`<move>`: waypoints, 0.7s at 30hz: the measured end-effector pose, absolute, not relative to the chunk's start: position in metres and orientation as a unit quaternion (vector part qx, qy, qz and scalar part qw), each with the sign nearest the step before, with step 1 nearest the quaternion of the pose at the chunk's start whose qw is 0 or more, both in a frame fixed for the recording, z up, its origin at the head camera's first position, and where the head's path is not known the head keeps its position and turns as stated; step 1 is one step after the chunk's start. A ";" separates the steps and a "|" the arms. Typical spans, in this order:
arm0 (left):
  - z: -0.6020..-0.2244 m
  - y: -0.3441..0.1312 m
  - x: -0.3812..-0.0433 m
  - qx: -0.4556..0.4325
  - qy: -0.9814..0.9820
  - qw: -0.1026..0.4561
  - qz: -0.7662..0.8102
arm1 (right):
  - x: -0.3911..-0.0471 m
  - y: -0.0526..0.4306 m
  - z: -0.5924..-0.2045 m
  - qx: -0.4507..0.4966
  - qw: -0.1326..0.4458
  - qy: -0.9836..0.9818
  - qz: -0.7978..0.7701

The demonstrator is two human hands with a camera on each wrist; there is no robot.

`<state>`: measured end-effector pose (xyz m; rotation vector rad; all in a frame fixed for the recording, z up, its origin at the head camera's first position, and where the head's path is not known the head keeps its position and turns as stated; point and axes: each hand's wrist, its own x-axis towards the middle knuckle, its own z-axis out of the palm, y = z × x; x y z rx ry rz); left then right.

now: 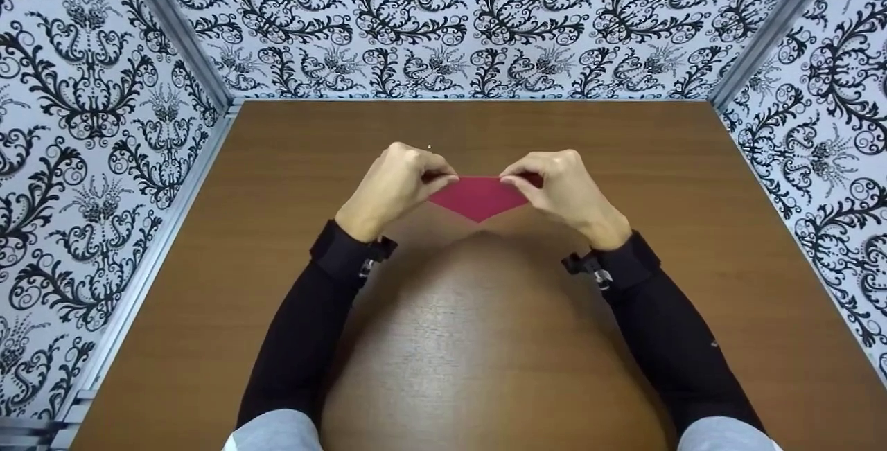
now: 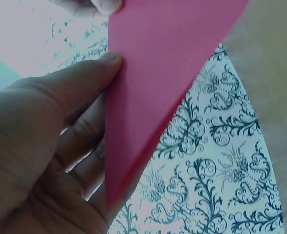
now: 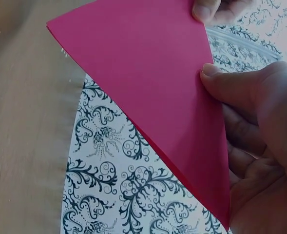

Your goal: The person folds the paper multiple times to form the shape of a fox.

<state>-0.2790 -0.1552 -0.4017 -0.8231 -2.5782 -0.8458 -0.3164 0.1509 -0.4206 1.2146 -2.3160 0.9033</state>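
Observation:
Between the two hands hangs a red sheet of paper [image 1: 479,196], folded into a triangle with its long edge on top and a corner pointing down toward the person. My left hand [image 1: 402,184] pinches the top edge left of its middle, thumb on the near face. On the other side my right hand [image 1: 565,184] pinches the same edge, a short gap away. Each wrist view shows the paper [image 2: 158,63] running past the thumb into the palm, its slanting side slightly parted into layers. The fingertips behind the paper [image 3: 148,83] are hidden.
Under the hands spreads a brown wooden table [image 1: 478,340]. Walls with a black-and-white scroll pattern [image 1: 429,21] stand at the back and both sides, joined by grey metal posts [image 1: 776,28]. Dark straps with small cameras [image 1: 378,250] sit on both wrists.

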 end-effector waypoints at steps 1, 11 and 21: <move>-0.401 -0.158 -0.280 -0.285 -0.898 0.153 -0.297 | -0.317 0.152 -0.420 0.429 0.187 -0.823 0.321; -0.396 -0.190 -0.289 -0.263 -0.894 0.166 -0.323 | -0.324 0.166 -0.414 0.401 0.201 -0.838 0.310; -0.386 -0.217 -0.287 -0.231 -0.894 0.194 -0.330 | -0.326 0.180 -0.407 0.366 0.215 -0.853 0.305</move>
